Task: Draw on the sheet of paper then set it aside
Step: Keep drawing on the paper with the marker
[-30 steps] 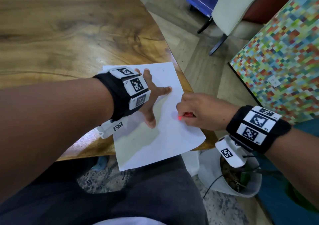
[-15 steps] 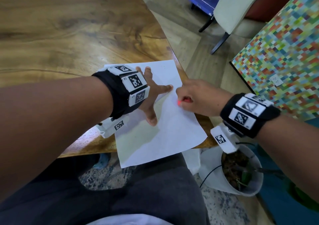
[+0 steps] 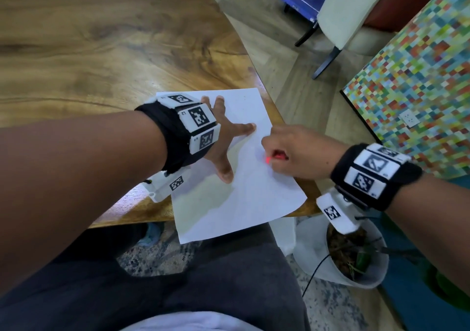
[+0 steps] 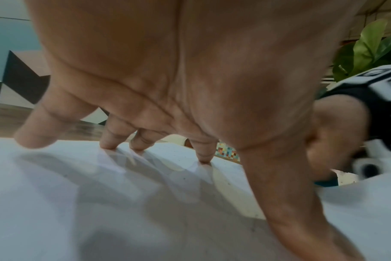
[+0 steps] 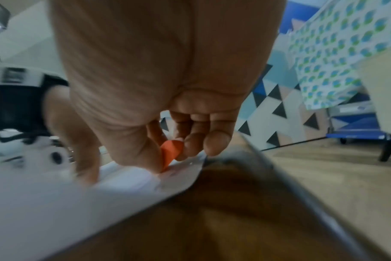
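A glossy wooden desk (image 3: 101, 51) with dark, wavy grain carries a single white sheet of paper (image 3: 241, 198) at its near right corner. The sheet lies flat, its near edge overhanging the desk's rim.

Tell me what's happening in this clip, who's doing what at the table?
A person is drawing at the corner of a wooden table. The left hand is spread flat on a white sheet of paper, fingertips pressing it down. The right hand pinches a short red-orange crayon with its tip on the paper. The sheet's near edge hangs over the table edge. No marks are clearly visible on it.
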